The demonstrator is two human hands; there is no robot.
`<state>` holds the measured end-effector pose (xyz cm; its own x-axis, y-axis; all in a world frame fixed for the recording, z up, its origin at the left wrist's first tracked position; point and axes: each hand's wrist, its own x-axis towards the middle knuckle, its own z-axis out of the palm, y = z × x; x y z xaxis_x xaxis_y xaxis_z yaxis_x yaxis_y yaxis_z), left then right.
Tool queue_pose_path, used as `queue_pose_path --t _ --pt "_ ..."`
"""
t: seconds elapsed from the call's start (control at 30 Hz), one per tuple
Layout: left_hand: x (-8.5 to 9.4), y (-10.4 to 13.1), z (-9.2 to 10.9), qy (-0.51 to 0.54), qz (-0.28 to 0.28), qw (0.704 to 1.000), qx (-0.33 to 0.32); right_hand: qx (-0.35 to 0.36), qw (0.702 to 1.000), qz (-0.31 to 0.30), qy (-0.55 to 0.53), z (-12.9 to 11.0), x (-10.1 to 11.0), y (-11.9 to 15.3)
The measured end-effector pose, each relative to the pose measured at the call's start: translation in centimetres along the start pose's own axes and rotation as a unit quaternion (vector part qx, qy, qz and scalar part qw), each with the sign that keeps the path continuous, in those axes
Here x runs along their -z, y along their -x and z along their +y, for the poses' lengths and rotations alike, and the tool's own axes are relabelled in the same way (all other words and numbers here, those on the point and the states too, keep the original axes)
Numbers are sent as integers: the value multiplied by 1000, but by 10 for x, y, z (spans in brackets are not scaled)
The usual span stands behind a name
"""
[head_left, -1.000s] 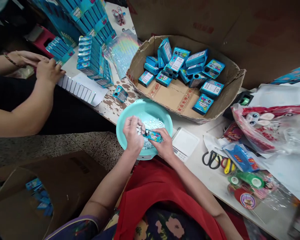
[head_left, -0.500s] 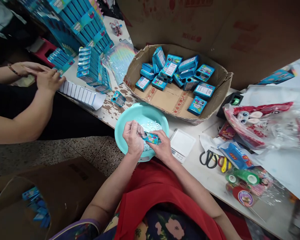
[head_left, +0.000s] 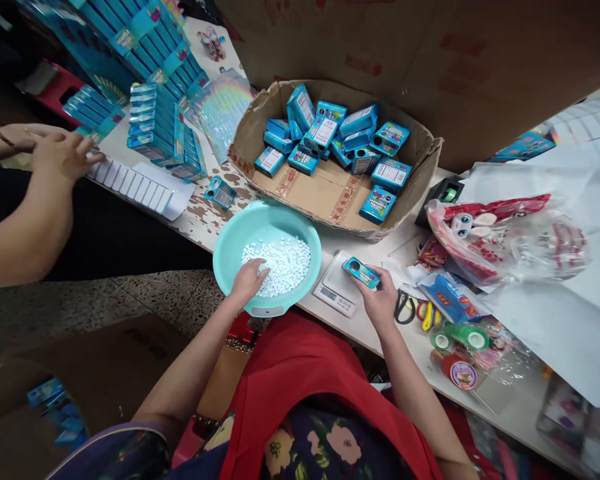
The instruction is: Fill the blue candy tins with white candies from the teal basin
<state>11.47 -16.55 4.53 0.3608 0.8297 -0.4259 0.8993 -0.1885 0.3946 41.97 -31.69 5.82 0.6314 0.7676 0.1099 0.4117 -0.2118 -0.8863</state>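
A turquoise bowl (head_left: 225, 233) with small white candies (head_left: 285, 263) in it stands at the table's front edge. My left hand (head_left: 249, 283) is inside the bowl, its fingers at the candies and slightly apart; its fingertips are partly hidden. In my right hand (head_left: 380, 300) is a small blue candy box (head_left: 361, 272), tilted, with a dark round hole at one end. That hand holds the box over a white digital scale (head_left: 336, 299); whether box and scale touch, I cannot tell.
Behind the bowl, a cut-down cardboard box (head_left: 320, 207) holds several blue candy boxes. Scissors (head_left: 405, 307), tape rolls (head_left: 475, 337) and a plastic bag (head_left: 510, 240) lie on the right. At left, a co-worker's hands (head_left: 63, 153) work beside stacked blue boxes (head_left: 155, 127).
My hands have moved apart. The left has gone down into the candies, while the right has carried the candy box rightward from above the bowl to the scale. The view has shifted slightly.
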Motion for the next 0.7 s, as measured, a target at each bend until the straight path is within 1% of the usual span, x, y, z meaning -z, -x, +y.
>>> queue_pose_path --t 0.07,0.1,0.13,0.2,0.23,0.27,0.3,0.37,0.4,0.43,0.5,0.53,0.6,0.63,0.67,0.7 --pt "-6 -1 -2 -52 -5 998 36 20 1000 0 18 17 -3 -2" --pt "-8 -1 -1 -75 -16 996 53 38 999 12 33 19 -5 0" --pt "-10 -1 1 -102 -29 992 69 63 996 34 57 17 -7 4" --pt "-15 -1 9 -133 -56 984 104 125 982 90 108 4 -14 20" --pt "-19 -1 14 -125 -67 983 117 155 977 89 121 -6 -20 31" --pt "-23 -1 18 -98 -74 984 126 176 976 57 119 -16 -29 42" --pt "-29 -1 24 -56 -76 987 128 187 977 -10 101 -25 -40 54" --pt "-41 -2 34 44 -72 991 106 168 969 -175 56 -39 -64 74" --pt "-46 -3 38 89 -67 990 90 153 959 -234 42 -42 -75 81" --pt "-50 -4 42 127 -63 987 76 144 950 -274 34 -44 -83 86" --pt "-52 -6 45 186 -64 979 58 153 939 -308 28 -42 -90 91" --pt "-50 -6 45 207 -66 974 56 160 936 -313 27 -40 -87 92" --pt "-40 -7 41 260 -64 962 59 159 937 -311 21 -33 -74 92" --pt "-33 -8 38 313 -63 946 65 147 941 -303 19 -30 -63 92" --pt "-26 -8 35 387 -63 917 70 127 949 -289 16 -26 -52 92" --pt "-20 -9 32 476 -66 874 76 103 957 -271 13 -22 -41 92"
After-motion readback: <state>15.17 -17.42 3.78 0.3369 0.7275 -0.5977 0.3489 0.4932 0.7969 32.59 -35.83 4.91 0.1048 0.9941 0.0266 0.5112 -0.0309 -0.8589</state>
